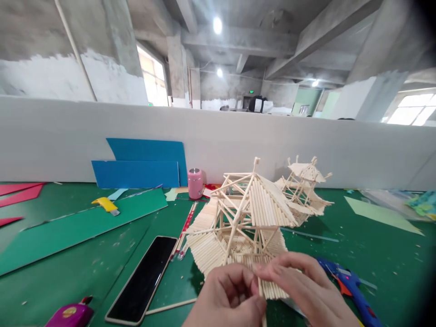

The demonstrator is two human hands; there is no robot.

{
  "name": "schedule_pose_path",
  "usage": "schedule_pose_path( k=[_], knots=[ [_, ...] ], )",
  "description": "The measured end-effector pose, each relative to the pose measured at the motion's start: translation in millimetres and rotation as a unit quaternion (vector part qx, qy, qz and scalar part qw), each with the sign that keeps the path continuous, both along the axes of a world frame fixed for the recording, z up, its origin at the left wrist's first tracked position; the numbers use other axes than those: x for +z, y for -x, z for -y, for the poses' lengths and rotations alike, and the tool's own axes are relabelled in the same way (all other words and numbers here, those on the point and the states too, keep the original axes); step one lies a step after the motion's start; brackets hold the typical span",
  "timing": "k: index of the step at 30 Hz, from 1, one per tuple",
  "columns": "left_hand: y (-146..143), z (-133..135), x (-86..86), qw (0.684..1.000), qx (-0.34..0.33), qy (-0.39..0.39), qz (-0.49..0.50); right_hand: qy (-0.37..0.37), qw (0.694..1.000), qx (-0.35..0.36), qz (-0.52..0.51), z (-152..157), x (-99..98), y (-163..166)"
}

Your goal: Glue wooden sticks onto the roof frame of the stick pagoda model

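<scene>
In the head view, my left hand (pixel 228 297) is closed at the bottom centre, its fingertips pinching a thin wooden stick (pixel 260 288). My right hand (pixel 306 290) comes in from the right, fingertips pressed together at the top of this stick; its lower fingers are hidden. Just behind both hands stands a pavilion model (pixel 238 222) made of pale wooden sticks. One roof panel is covered with sticks, while other roof parts show bare frame. Part of the model's base is hidden by my hands.
A blue glue gun (pixel 354 288) lies at right. Left are a phone (pixel 143 279), a purple tape measure (pixel 71 314), a yellow cutter (pixel 106 205) and a green board (pixel 85 227). Behind stand a pink cup (pixel 195 184), a second stick pavilion (pixel 304 190), blue boards (pixel 136 174) and a white partition (pixel 218 141).
</scene>
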State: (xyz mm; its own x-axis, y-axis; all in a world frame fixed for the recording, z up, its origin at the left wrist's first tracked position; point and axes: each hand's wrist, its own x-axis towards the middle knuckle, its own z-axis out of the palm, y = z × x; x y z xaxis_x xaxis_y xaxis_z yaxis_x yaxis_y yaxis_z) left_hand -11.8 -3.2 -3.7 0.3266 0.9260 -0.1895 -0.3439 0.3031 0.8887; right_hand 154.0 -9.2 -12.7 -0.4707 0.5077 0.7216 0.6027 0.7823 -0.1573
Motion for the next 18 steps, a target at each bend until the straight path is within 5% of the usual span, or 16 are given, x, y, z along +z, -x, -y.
schedule_pose_path(
  k=[6,18],
  knots=[
    [-2,-14,15.4,0.993,0.036,0.006,0.116,-0.076,0.996,-0.034,0.016,-23,36.7,4],
    [-11,-29,-4.7,0.968,0.135,-0.007,0.21,-0.032,0.996,-0.054,0.064,-60,54.3,10]
  ],
)
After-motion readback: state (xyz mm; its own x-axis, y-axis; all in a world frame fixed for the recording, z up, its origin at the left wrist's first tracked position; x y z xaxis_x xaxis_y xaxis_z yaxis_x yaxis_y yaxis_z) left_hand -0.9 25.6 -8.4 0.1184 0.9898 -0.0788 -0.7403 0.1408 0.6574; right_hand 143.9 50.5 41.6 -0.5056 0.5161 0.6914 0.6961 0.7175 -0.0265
